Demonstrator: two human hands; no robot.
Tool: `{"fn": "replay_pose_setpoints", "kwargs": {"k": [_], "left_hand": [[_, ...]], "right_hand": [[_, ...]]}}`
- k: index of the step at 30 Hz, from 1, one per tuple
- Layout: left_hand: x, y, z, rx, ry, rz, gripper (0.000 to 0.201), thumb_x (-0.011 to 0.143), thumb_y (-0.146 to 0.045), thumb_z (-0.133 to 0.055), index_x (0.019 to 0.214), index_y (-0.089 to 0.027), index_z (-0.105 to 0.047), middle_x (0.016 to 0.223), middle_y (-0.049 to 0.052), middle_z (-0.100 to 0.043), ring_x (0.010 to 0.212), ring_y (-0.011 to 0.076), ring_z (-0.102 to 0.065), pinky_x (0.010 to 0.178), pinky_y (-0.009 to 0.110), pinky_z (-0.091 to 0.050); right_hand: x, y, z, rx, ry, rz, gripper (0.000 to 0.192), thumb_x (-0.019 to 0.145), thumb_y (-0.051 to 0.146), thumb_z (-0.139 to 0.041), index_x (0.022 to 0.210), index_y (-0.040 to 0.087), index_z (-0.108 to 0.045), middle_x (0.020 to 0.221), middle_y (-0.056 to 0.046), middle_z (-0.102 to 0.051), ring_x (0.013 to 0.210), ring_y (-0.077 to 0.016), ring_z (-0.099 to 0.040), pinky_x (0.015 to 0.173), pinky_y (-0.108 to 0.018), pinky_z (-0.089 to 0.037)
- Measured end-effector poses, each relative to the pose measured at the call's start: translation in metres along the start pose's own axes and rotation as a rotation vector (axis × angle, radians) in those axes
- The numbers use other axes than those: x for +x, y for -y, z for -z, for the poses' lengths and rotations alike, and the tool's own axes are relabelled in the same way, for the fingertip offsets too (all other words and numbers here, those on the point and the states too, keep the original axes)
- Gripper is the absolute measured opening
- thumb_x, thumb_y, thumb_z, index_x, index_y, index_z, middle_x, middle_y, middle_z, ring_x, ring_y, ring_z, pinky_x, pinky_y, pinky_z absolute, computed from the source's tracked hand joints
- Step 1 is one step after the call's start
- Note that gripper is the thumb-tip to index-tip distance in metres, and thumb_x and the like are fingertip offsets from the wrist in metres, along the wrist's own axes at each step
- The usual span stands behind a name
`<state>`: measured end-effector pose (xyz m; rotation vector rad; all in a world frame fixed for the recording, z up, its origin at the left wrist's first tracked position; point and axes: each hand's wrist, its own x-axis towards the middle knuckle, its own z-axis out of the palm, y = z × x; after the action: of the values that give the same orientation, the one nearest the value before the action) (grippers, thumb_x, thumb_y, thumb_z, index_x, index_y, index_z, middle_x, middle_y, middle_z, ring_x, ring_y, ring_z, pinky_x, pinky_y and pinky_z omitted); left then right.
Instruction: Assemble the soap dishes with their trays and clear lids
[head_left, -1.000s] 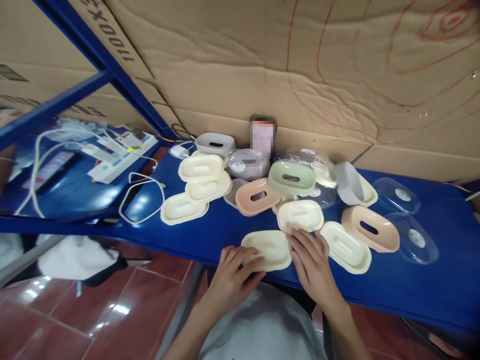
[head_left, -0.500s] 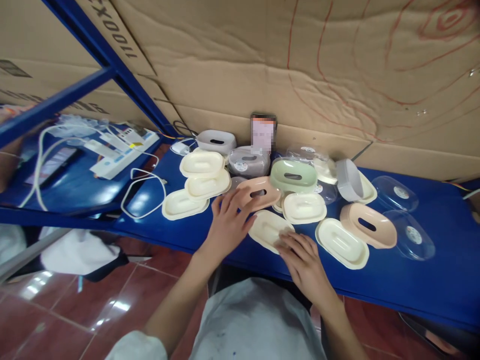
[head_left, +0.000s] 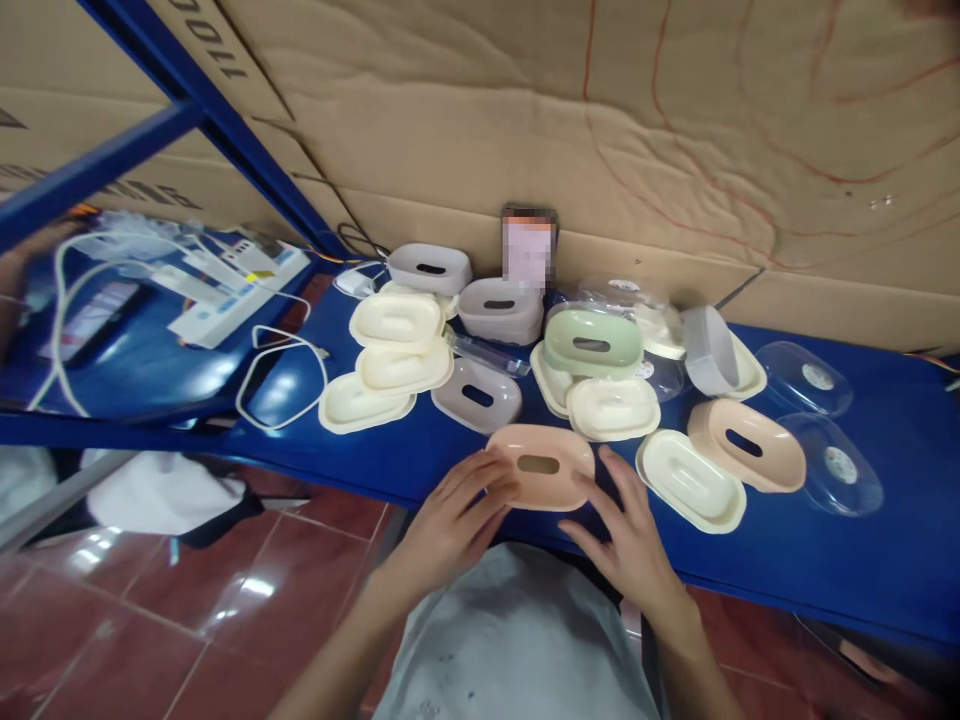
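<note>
A peach oval plastic shell with a slot (head_left: 540, 492) sits at the table's front edge between my hands. My left hand (head_left: 459, 512) has its fingers closed on the shell's left end. On the other side my right hand (head_left: 626, 525) has its fingers spread, one fingertip touching the shell's right end. Whether a cream tray lies underneath is hidden. Just behind are a grey-lilac shell (head_left: 496, 400) and a cream oval tray (head_left: 613, 410). A green slotted shell (head_left: 592, 355) rests farther back. Right of my right hand lie another cream tray (head_left: 690, 480) and a second peach shell (head_left: 772, 455).
Several cream trays (head_left: 397, 320) are piled at left. Clear lids (head_left: 840, 465) lie at right. A phone (head_left: 529, 245) leans against the cardboard wall (head_left: 420, 150). A white cable (head_left: 281, 425) and a power strip (head_left: 240, 300) lie left, beside a blue frame (head_left: 97, 165).
The peach shell has come forward from the middle of the table to the front edge. My left hand moved with it. The cream tray under my right fingers no longer shows.
</note>
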<state>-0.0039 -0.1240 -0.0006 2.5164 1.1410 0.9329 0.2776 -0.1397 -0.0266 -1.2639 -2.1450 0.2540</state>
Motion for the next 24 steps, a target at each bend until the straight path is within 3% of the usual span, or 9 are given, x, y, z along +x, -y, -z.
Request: {"fn": "replay_pose_setpoints", "kwargs": {"k": [5, 15, 18, 21, 24], "left_hand": [[-0.009, 0.003, -0.003, 0.061, 0.010, -0.034, 0.030, 0.099, -0.011, -0.070, 0.127, -0.018, -0.069, 0.134, 0.017, -0.072, 0.136, 0.0321, -0.065, 0.109, 0.050, -0.060], [-0.023, 0.005, -0.007, 0.129, 0.025, -0.050, 0.021, 0.103, -0.018, -0.068, 0.124, -0.021, -0.070, 0.128, 0.010, -0.077, 0.127, 0.0290, -0.070, 0.101, 0.045, -0.061], [-0.011, 0.017, 0.010, 0.093, -0.052, -0.017, 0.025, 0.103, -0.016, -0.067, 0.127, -0.022, -0.068, 0.132, 0.013, -0.074, 0.127, 0.0284, -0.069, 0.104, 0.047, -0.059], [0.020, 0.044, 0.038, 0.252, -0.167, 0.028, 0.034, 0.102, -0.011, -0.065, 0.134, -0.023, -0.064, 0.139, 0.015, -0.070, 0.131, 0.0297, -0.066, 0.106, 0.049, -0.055], [0.056, 0.070, 0.060, 0.368, -0.101, -0.012, 0.033, 0.103, -0.014, -0.064, 0.134, -0.022, -0.063, 0.141, 0.016, -0.069, 0.133, 0.0320, -0.064, 0.106, 0.049, -0.052]], "right_hand": [[0.011, 0.003, -0.001, -0.043, 0.135, 0.107, 0.040, 0.107, 0.026, -0.064, 0.147, 0.023, -0.062, 0.158, -0.010, -0.061, 0.153, -0.0308, -0.050, 0.121, -0.055, -0.052], [0.006, 0.005, -0.002, -0.087, 0.187, 0.163, 0.043, 0.107, 0.015, -0.059, 0.146, 0.027, -0.066, 0.162, -0.007, -0.058, 0.155, -0.0297, -0.049, 0.121, -0.058, -0.052], [0.007, 0.005, -0.002, -0.077, 0.182, 0.159, 0.043, 0.106, 0.019, -0.061, 0.149, 0.026, -0.064, 0.165, -0.008, -0.054, 0.156, -0.0298, -0.047, 0.122, -0.057, -0.051], [0.008, 0.005, -0.002, -0.081, 0.155, 0.149, 0.045, 0.107, 0.025, -0.063, 0.152, 0.025, -0.061, 0.165, -0.009, -0.054, 0.154, -0.0302, -0.049, 0.121, -0.056, -0.051], [0.007, 0.006, -0.001, -0.089, 0.152, 0.123, 0.046, 0.107, 0.027, -0.063, 0.153, 0.025, -0.060, 0.166, -0.009, -0.052, 0.153, -0.0310, -0.050, 0.119, -0.055, -0.052]]}}
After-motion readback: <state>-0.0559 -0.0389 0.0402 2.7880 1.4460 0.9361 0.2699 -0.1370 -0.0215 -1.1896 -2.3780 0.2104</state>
